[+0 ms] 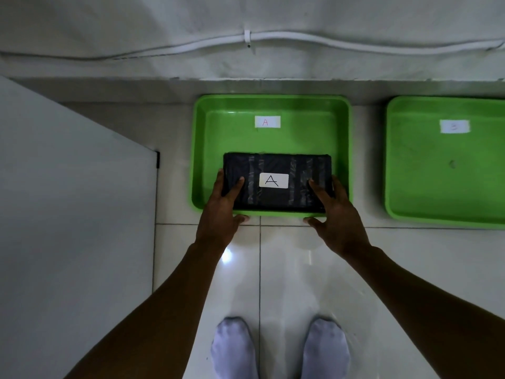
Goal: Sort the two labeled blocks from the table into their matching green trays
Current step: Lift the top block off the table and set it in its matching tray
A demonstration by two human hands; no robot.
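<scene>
A black taped block [276, 165] with a white "A" label lies in the near half of the green tray [270, 105] marked "A", which stands on the tiled floor. My left hand [221, 212] grips the block's left end and my right hand [333, 214] grips its right end, thumbs under the near edge. Whether the block rests on the tray's bottom or hangs just above it cannot be told. To the right stands a second green tray [442, 192] with a faint "B" label and nothing in it. No other block is in view.
A white tabletop [68, 214] fills the left side, its corner close to tray A. The wall with a white cable [273, 39] runs behind the trays. My two white-socked feet [278, 348] stand on the glossy floor tiles below.
</scene>
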